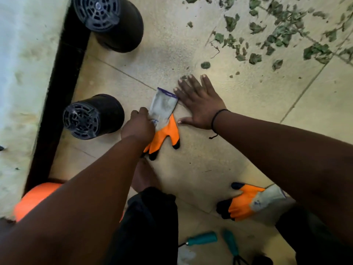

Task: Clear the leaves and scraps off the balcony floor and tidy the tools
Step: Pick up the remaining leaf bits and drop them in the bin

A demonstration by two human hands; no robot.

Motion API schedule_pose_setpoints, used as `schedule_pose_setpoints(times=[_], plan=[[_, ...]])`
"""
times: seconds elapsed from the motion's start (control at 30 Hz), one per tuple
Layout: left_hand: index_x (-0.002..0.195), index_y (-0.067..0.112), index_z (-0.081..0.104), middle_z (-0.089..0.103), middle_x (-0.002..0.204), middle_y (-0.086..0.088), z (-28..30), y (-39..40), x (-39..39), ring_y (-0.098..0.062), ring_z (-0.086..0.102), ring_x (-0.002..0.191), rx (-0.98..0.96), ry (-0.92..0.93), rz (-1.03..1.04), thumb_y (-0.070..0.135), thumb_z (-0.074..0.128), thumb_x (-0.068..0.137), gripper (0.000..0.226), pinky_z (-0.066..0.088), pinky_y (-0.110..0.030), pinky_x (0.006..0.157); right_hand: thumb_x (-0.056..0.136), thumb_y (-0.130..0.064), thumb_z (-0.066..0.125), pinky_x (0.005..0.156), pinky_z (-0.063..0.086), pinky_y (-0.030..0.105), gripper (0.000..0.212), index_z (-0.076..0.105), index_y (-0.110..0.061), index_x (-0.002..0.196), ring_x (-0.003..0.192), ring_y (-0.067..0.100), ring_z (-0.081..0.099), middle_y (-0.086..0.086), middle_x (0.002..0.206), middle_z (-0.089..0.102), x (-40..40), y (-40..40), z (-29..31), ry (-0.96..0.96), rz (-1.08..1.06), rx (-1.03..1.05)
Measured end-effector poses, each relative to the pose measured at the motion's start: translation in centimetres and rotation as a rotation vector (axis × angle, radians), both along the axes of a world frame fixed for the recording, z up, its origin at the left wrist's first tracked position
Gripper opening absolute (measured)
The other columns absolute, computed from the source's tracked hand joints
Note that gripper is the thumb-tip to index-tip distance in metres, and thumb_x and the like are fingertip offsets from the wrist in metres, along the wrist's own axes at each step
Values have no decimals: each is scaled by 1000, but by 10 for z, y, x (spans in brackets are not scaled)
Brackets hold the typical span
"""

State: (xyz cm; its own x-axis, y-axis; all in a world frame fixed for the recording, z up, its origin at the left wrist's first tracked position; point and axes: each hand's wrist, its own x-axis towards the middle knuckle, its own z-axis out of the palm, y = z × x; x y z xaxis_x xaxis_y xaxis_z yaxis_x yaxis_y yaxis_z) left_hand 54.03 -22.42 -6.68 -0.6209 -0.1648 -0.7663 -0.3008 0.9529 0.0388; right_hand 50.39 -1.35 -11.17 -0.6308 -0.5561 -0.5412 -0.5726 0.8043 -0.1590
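Orange-and-grey glove (164, 119) hung at frame centre, its cuff pinched by the left hand (138, 125), seemingly so that the right hand (198, 104), fingers straight and spread, holding nothing, could slide in. Its twin glove (254, 202) lay at lower right. Leaves (282, 33) littered the floor (248, 104) at upper right; teal tools (202, 239) waited along the bottom edge.

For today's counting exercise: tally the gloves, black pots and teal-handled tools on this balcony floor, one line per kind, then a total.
Gloves: 2, one held by the left hand, one lying nearer.
Black pots: 2.
Teal-handled tools: 2.
Total: 6.
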Motion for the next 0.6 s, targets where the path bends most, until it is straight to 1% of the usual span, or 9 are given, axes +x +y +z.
schedule_pose_setpoints(times=[0.07, 0.1, 0.2, 0.27, 0.33, 0.43, 0.47, 0.53, 0.6], plan=[[131, 12, 41, 41, 130, -17, 4, -2, 3, -41, 55, 110, 25, 59, 85, 28, 56, 94, 44, 44, -43, 82, 79, -85, 19, 111, -18, 54, 102, -5, -21, 155, 148, 33, -10, 7, 163, -6, -15, -1, 2, 39, 7, 64], [135, 13, 39, 39, 133, -16, 7, -1, 3, -40, 56, 109, 38, 90, 123, 27, 58, 93, 48, 45, -42, 82, 77, -87, 17, 110, -20, 54, 106, -6, -19, 155, 148, 34, -10, 8, 163, -6, -24, 3, 4, 55, -60, 115], [140, 17, 36, 34, 139, -13, 20, 3, 4, -36, 57, 107, 77, 120, 202, 27, 58, 94, 53, 41, -36, 76, 72, -92, 8, 110, -18, 58, 115, -11, -12, 153, 147, 35, -15, 9, 161, -14, -44, 33, 21, 58, -451, 305], [138, 17, 40, 36, 137, -12, 34, 9, 6, -34, 57, 105, 182, 110, 317, 28, 56, 95, 47, 39, -34, 77, 73, -92, 5, 111, -14, 60, 116, -13, -10, 153, 146, 36, -17, 10, 161, -17, -46, 55, 45, 49, -579, 371], [132, 16, 46, 45, 127, -12, 47, 17, 10, -28, 58, 100, 291, 106, 445, 28, 58, 94, 41, 38, -28, 76, 77, -87, 4, 114, -9, 60, 111, -12, -9, 153, 147, 35, -16, 10, 161, -16, -40, 69, 73, 50, -538, 363], [117, 15, 55, 59, 92, -1, 68, 30, 10, -10, 53, 73, 390, 67, 612, 28, 60, 94, 27, 36, -21, 56, 82, -79, 0, 116, -7, 58, 101, -11, -10, 154, 148, 33, -14, 11, 161, -15, -23, 72, 103, 31, -335, 360], [108, 15, 58, 60, 84, 1, 72, 35, 8, -9, 53, 68, 430, 44, 676, 29, 59, 95, 20, 37, -20, 53, 84, -77, 0, 116, -8, 58, 97, -12, -11, 153, 147, 34, -14, 11, 161, -16, -18, 68, 103, 16, -289, 349], [89, 14, 61, 64, 80, -7, 68, 41, -5, -16, 55, 65, 509, 16, 862, 32, 57, 96, 19, 40, -25, 57, 89, -72, 5, 115, -11, 57, 89, -13, -13, 153, 147, 34, -15, 10, 161, -16, -13, 52, 91, -3, -196, 266], [83, 14, 60, 62, 78, -8, 54, 43, -19, -18, 50, 60, 587, 3, 1209, 30, 56, 97, 22, 39, -27, 56, 94, -66, 13, 112, -18, 56, 81, -7, -16, 154, 148, 34, -10, 10, 162, -9, -14, 26, 63, -39, -36, 154]])
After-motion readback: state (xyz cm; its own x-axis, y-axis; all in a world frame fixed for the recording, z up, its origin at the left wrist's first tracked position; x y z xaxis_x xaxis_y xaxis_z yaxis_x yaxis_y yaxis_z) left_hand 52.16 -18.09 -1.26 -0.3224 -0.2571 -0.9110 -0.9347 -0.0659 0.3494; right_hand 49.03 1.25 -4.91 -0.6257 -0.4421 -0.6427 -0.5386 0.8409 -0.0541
